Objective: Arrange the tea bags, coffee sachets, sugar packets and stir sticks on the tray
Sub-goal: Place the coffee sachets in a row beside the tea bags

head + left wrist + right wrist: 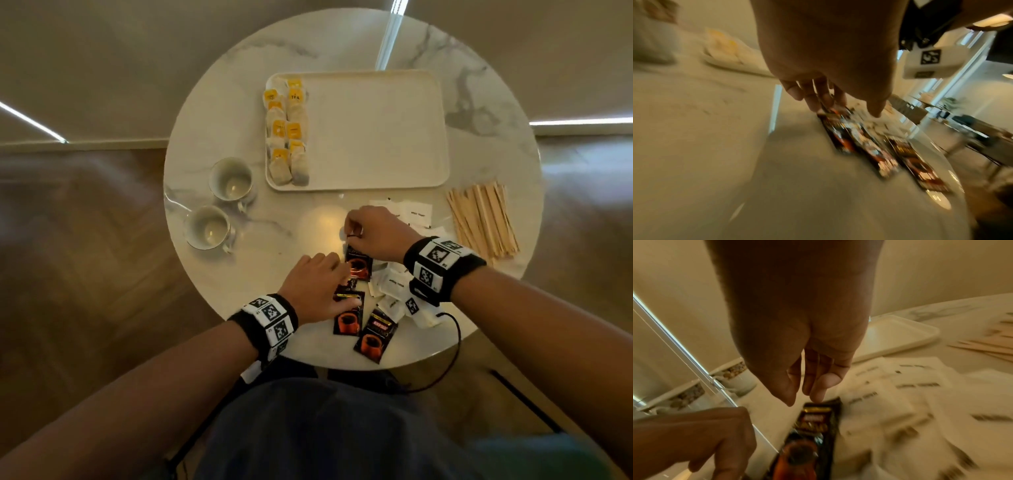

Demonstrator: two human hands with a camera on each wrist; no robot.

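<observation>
A white tray (pixel 376 130) sits at the back of the round table, with tea bags (pixel 287 133) in two columns along its left side. Black coffee sachets (pixel 375 337) with orange cups lie near the front edge. My left hand (pixel 346 284) presses its extended fingers (pixel 813 104) down on the sachets (pixel 840 138), thumb apart. My right hand (pixel 349 236) hovers over the top edge of another coffee sachet (pixel 358 265). One fingertip (pixel 817 395) touches that sachet (pixel 813 426) and the thumb stays apart. White sugar packets (pixel 394 284) lie scattered to the right. Wooden stir sticks (pixel 483 222) lie further right.
Two empty cups (pixel 231 178) (pixel 207 228) stand on saucers at the table's left. More sugar packets (pixel 920 386) spread between the tray (pixel 896 335) and the sticks. The table's front edge is close to the sachets. A cable hangs from my right wristband.
</observation>
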